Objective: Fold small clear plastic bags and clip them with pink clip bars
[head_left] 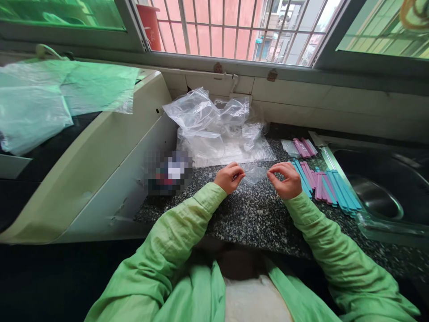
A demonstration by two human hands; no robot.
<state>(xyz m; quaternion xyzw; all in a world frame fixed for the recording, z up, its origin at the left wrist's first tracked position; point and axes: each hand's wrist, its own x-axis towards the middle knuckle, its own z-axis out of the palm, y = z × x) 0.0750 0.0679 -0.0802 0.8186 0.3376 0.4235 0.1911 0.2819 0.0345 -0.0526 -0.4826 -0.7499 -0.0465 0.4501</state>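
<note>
My left hand [229, 177] and my right hand [285, 180] rest on a speckled granite counter [248, 214], both in green sleeves. Between them lies a small clear plastic bag [254, 173]; the left hand's fingers pinch its left edge, and the right hand's curled fingertips sit at its right side, contact unclear. Just right of the right hand lies a row of several flat teal and pink sticks [326, 188]. A few more pink sticks sit in a small clear bag [300, 147] farther back.
A heap of crumpled clear plastic bags [214, 127] lies at the back of the counter. A steel sink [382, 192] is at the right. A white appliance [100, 156] with plastic sheeting [50, 98] stands to the left, below a barred window [234, 31].
</note>
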